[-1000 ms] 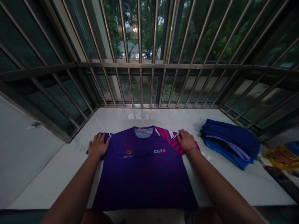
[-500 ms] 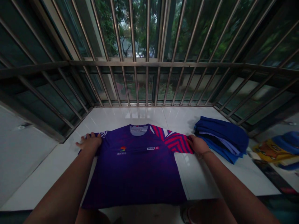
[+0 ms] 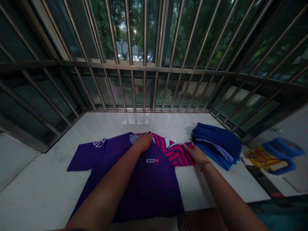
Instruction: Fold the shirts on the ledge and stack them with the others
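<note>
Purple shirt (image 3: pixel 156 186): spread face up on the white counter (image 3: pixel 48 179), at 6 o'clock in the view, near the counter's front edge.
Collar (image 3: pixel 133 138): aimed at 12 o'clock, towards the window bars (image 3: pixel 144 93); partly covered.
Hem (image 3: pixel 149 217): towards 6 o'clock, close to the counter's front edge.
Long axis: from collar to hem, roughly 12 to 6 o'clock, with the lower end tipped slightly towards 7.
Plain sleeve (image 3: pixel 81 157): laid out towards 9 o'clock, untouched.
Patterned sleeve (image 3: pixel 180 157): laid out towards 2 or 3 o'clock.
Left hand (image 3: pixel 144 141): palm down across the collar, fingers close together, towards 12 o'clock from the shirt's middle.
Right hand (image 3: pixel 198 154): at the patterned sleeve's end, towards 2 o'clock, fingers at the cuff; impossible to tell whether pinching fabric.
Folded stack (image 3: pixel 216 138): at 2 o'clock from the shirt, just beside the right hand; contact unclear.
Yellow-and-blue item (image 3: pixel 257 157): farther out, towards 3 o'clock.
Step in hand: apparently smoothing shoulder and sleeve.
Handling: best to anchor lightly at the collar, then draw the cuff gently towards 3 o'clock; press flat rather than tug, to spare the neckline from skewing.
Care: avoid nudging the stack or dragging the hem over the edge.
</note>
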Available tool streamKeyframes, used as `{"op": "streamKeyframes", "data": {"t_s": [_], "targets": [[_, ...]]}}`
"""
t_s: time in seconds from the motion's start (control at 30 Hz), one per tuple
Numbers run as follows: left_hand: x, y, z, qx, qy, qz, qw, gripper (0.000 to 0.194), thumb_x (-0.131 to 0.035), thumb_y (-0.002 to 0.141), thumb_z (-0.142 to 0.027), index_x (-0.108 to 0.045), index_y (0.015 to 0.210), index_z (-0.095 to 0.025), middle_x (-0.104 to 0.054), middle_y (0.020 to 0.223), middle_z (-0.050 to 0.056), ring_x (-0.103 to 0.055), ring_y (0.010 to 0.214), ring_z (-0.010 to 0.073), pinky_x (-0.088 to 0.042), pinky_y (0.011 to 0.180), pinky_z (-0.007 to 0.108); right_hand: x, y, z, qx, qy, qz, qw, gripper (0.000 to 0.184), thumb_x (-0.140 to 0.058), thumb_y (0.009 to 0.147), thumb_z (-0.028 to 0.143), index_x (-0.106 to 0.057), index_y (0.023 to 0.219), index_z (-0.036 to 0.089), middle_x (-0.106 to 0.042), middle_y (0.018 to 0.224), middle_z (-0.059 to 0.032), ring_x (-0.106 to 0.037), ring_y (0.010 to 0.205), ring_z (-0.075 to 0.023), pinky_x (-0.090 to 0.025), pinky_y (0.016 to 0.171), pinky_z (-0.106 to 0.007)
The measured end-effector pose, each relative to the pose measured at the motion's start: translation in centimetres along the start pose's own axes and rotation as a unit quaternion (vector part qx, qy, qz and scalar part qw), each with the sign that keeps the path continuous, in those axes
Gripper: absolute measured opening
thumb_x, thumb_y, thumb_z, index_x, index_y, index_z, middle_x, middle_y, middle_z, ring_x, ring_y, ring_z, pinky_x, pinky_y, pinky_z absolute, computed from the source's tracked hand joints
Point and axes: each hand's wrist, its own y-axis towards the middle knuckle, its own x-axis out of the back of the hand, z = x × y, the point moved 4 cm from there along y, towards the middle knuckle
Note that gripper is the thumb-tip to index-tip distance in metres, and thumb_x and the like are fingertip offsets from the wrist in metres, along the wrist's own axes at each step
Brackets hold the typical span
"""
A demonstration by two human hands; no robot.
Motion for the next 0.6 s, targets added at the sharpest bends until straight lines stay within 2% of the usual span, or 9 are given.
{"op": "streamKeyframes", "data": {"t_s": [0.1, 0.2, 0.3, 0.37, 0.4, 0.43, 0.5, 0.57, 0.6], "targets": [[-0.9, -0.1, 0.6, 0.029, -0.008, -0.029, 0.999, 0.054, -0.039, 0.112, -0.019, -0.055, 0.164, -0.013, -0.055, 0.170, 0.018, -0.049, 0.160, 0.0304, -0.035, 0.134, 0.053, 0.0, -1.0, 0.2, 0.022, 0.045, 0.026, 0.998, 0.041, -0.073, 0.095, 0.059, -0.080, 0.096, 0.019, -0.080, 0.078, -0.0079, -0.079, 0.081, -0.0283, -0.063, 0.075, -0.036], [-0.9, -0.4, 1.9, 0.077, -0.005, -0.068, 0.995, 0.052, -0.040, 0.110, -0.016, -0.059, 0.158, -0.010, -0.059, 0.165, 0.023, -0.056, 0.154, 0.0335, -0.032, 0.135, 0.059, -0.2, -2.1, 1.0, 0.044, 0.077, 0.027, 0.996, 0.044, -0.069, 0.098, 0.063, -0.077, 0.094, 0.019, -0.079, 0.077, -0.0064, -0.077, 0.077, -0.0260, -0.062, 0.071, -0.034], [-0.9, -0.4, 2.3, 0.082, -0.009, -0.078, 0.994, 0.046, -0.044, 0.108, -0.015, -0.072, 0.145, -0.020, -0.065, 0.162, 0.014, -0.060, 0.150, 0.0300, -0.034, 0.135, 0.054, -0.5, -3.8, 3.0, 0.082, 0.091, 0.008, 0.992, 0.046, -0.061, 0.104, 0.064, -0.074, 0.097, 0.021, -0.078, 0.081, -0.0043, -0.074, 0.078, -0.0231, -0.059, 0.070, -0.031], [-1.0, -0.4, 2.2, 0.075, -0.016, -0.074, 0.994, 0.044, -0.047, 0.108, -0.016, -0.075, 0.140, -0.026, -0.067, 0.161, 0.008, -0.061, 0.148, 0.0274, -0.038, 0.133, 0.050, -0.6, -5.8, 5.4, 0.176, 0.055, -0.026, 0.982, 0.042, -0.057, 0.109, 0.059, -0.073, 0.099, 0.021, -0.077, 0.085, -0.0041, -0.071, 0.079, -0.0210, -0.055, 0.073, -0.030], [-1.1, -0.3, 2.3, 0.075, -0.019, -0.074, 0.994, 0.044, -0.048, 0.108, -0.017, -0.075, 0.140, -0.028, -0.067, 0.161, 0.006, -0.061, 0.149, 0.0274, -0.039, 0.132, 0.051, -0.8, -7.1, 6.9, 0.251, 0.018, -0.041, 0.967, 0.038, -0.056, 0.112, 0.053, -0.073, 0.102, 0.021, -0.076, 0.087, -0.0047, -0.070, 0.080, -0.0203, -0.054, 0.075, -0.031], [-1.1, -0.3, 2.4, 0.077, -0.022, -0.075, 0.994, 0.044, -0.048, 0.108, -0.017, -0.075, 0.141, -0.028, -0.067, 0.161, 0.006, -0.061, 0.149, 0.0279, -0.039, 0.132, 0.052, -1.1, -8.7, 8.4, 0.338, -0.031, -0.047, 0.939, 0.033, -0.055, 0.114, 0.046, -0.074, 0.106, 0.021, -0.076, 0.090, -0.0052, -0.070, 0.082, -0.0200, -0.053, 0.078, -0.031], [-1.1, -0.2, 2.7, 0.082, -0.029, -0.077, 0.993, 0.044, -0.047, 0.108, -0.017, -0.075, 0.140, -0.030, -0.066, 0.162, 0.005, -0.060, 0.151, 0.0280, -0.038, 0.133, 0.054, -2.6, -12.2, 10.7, 0.496, -0.135, -0.026, 0.857, 0.021, -0.056, 0.114, 0.032, -0.074, 0.117, 0.022, -0.075, 0.092, -0.0046, -0.069, 0.084, -0.0200, -0.050, 0.083, -0.033], [-1.1, -0.1, 3.0, 0.086, -0.039, -0.079, 0.992, 0.044, -0.047, 0.108, -0.017, -0.076, 0.139, -0.030, -0.067, 0.161, 0.005, -0.060, 0.151, 0.0268, -0.039, 0.133, 0.053, -4.6, -15.2, 11.7, 0.587, -0.208, 0.009, 0.783, 0.013, -0.061, 0.112, 0.025, -0.073, 0.119, 0.024, -0.073, 0.090, -0.0022, -0.067, 0.083, -0.0201, -0.047, 0.082, -0.034], [-1.0, 0.0, 3.2, 0.088, -0.044, -0.081, 0.992, 0.044, -0.047, 0.109, -0.017, -0.075, 0.139, -0.030, -0.067, 0.161, 0.005, -0.060, 0.151, 0.0263, -0.039, 0.132, 0.052, -5.6, -16.3, 11.8, 0.607, -0.229, 0.022, 0.760, 0.010, -0.064, 0.111, 0.023, -0.072, 0.117, 0.024, -0.073, 0.088, -0.0009, -0.066, 0.081, -0.0201, -0.046, 0.081, -0.035]]}}
